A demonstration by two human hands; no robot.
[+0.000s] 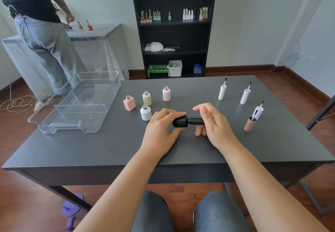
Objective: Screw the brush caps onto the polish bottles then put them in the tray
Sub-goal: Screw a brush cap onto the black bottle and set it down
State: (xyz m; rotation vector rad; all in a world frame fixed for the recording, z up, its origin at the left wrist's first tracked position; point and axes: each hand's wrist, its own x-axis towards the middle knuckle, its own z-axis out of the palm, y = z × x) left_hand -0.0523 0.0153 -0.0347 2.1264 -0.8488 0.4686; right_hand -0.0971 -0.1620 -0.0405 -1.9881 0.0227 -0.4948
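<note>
My left hand [161,128] grips a black polish bottle [180,121], held sideways above the table. Its black brush cap [196,121] sits on the neck, with my right hand [213,123] around it, thumb lifted. Left of my hands stand open bottles: white [146,112], yellow [147,98], pale pink [166,94] and peach square [129,103]. On the right, brush caps stand with brushes up: cream [222,92], lilac [245,96], white [258,112] and peach [250,124]. A clear plastic tray [108,94] lies empty at the table's left.
The dark grey table [181,150] carries everything. Behind it a black shelf [174,32] holds more bottles and bins. A person [41,32] stands at a covered side table at the back left. Cables lie on the floor at left.
</note>
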